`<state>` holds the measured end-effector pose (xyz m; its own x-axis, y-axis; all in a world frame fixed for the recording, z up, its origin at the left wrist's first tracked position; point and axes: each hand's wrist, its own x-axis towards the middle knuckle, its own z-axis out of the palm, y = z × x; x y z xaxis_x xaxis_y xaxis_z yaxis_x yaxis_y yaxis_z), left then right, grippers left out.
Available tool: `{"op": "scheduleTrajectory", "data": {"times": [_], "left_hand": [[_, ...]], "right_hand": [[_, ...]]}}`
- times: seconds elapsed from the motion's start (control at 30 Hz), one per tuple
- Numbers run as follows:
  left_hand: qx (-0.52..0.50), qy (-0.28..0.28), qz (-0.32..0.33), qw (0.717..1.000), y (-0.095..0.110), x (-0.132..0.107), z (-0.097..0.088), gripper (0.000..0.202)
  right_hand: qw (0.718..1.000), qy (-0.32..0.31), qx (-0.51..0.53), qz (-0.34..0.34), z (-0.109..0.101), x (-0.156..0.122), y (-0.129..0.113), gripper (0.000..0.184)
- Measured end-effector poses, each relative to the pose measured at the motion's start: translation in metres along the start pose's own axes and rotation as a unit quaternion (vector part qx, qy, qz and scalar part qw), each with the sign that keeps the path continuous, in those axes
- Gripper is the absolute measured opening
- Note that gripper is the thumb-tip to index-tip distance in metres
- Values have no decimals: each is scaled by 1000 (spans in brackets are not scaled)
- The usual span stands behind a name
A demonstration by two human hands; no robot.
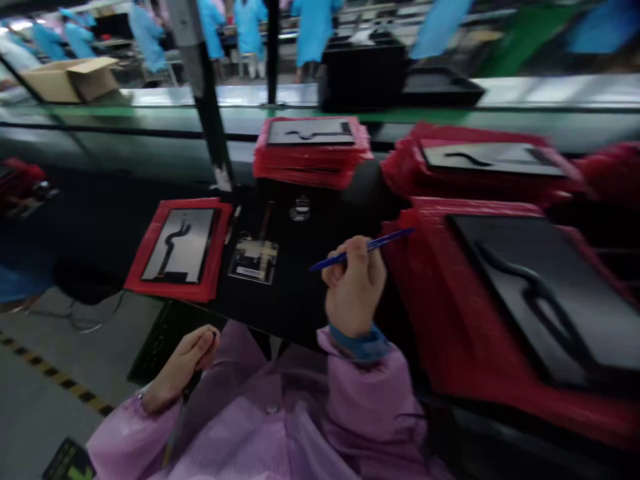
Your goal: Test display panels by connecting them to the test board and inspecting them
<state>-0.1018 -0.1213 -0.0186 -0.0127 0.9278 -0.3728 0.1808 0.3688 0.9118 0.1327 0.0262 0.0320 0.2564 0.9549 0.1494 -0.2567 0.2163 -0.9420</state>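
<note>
In my right hand (pixel 356 285), closed above the black table (pixel 295 287), is a slim blue pen (pixel 393 238), held slantwise between thumb and fingers. My left hand (pixel 193 360) rests low by my lap, its fingers curled closed. A small dark spot shows at its fingertips, too small to name. Left of the right hand lies a clear pouch (pixel 254 261) with a label. Beyond it sits a small clear round object (pixel 300 209). A flat grey panel (pixel 181 245) with a dark curved reflection lies on red bubble-wrap sheets (pixel 215 287), nearest my left hand.
Stacks of panels on red bubble wrap stand at the back (pixel 305 170) and on the right (pixel 430 293), close to my right arm. A metal post (pixel 200 87) rises behind the table. Across a conveyor are a cardboard box (pixel 75 79), a black bin (pixel 363 73) and people in blue coats.
</note>
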Motion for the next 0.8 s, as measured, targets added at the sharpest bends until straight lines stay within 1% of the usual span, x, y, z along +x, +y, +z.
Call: {"op": "scheduleTrajectory", "data": {"times": [0.03,0.07,0.1,0.13,0.17,0.2,0.23,0.27,0.3,0.37,0.4,0.47,0.53,0.6,0.67,0.8], "left_hand": [[4,67,11,998,-6,-3,-4,64],[21,144,30,989,-11,-4,-8,63],[48,217,50,974,-16,-3,-10,60],[77,277,69,955,-20,-1,-12,57],[103,322,85,937,-23,2,-13,53],[120,353,97,923,-26,5,-12,48],[127,371,106,914,-28,8,-11,45],[127,377,112,911,-29,11,-10,42],[122,376,116,911,-31,12,-8,40],[106,367,119,916,-34,14,-4,37],[100,362,118,919,-36,13,-3,36],[91,360,115,922,-40,12,-2,37],[83,364,108,921,-45,10,-2,38],[73,367,99,922,-48,10,-3,39],[65,365,94,924,-50,10,-4,38],[59,359,89,927,-49,12,-5,38]], "right_hand": [[999,-47,-2,-12,5,7,-4,42],[995,-94,-1,-23,14,11,-5,40],[989,-147,-3,-35,27,12,-4,37],[979,-202,-5,-40,43,10,0,36],[968,-248,-1,-36,61,6,8,34],[957,-288,5,-25,81,1,18,31],[945,-327,8,-7,102,-5,31,27],[931,-365,14,21,122,-11,45,22],[918,-396,2,35,142,-17,60,19],[903,-428,-34,25,175,-27,88,12],[899,-435,-49,17,188,-31,100,9],[898,-434,-73,6,204,-38,118,11],[900,-424,-101,-5,209,-42,130,16],[900,-417,-129,-19,207,-44,135,22],[894,-419,-152,-30,203,-45,137,26],[885,-426,-185,-39,200,-47,137,27]]}}
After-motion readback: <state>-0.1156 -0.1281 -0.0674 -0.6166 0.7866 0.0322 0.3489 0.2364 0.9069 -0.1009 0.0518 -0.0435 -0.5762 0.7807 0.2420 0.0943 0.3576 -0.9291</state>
